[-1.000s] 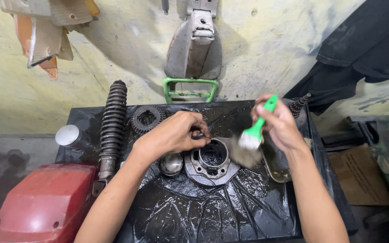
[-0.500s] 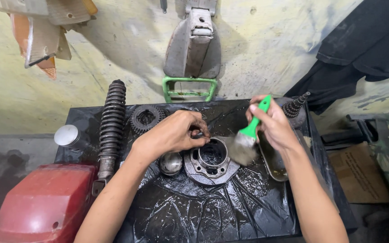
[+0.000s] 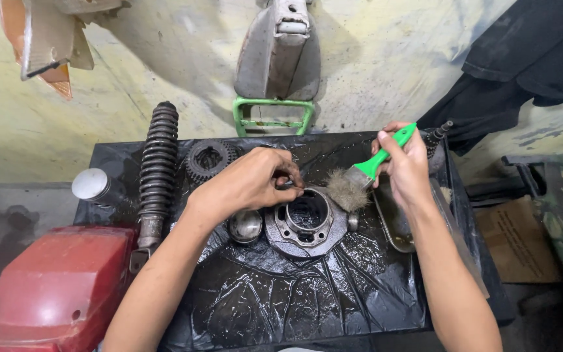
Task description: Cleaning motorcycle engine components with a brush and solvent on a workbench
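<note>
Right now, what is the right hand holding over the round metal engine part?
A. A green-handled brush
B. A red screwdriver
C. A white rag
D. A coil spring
A: the right hand grips a green-handled brush, its bristles at the rim of the round metal engine part on the black plastic sheet, while the left hand rests on that part's other side.

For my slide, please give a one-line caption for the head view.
Left hand steadies a round metal engine part while right hand holds a green-handled brush beside it.
</note>
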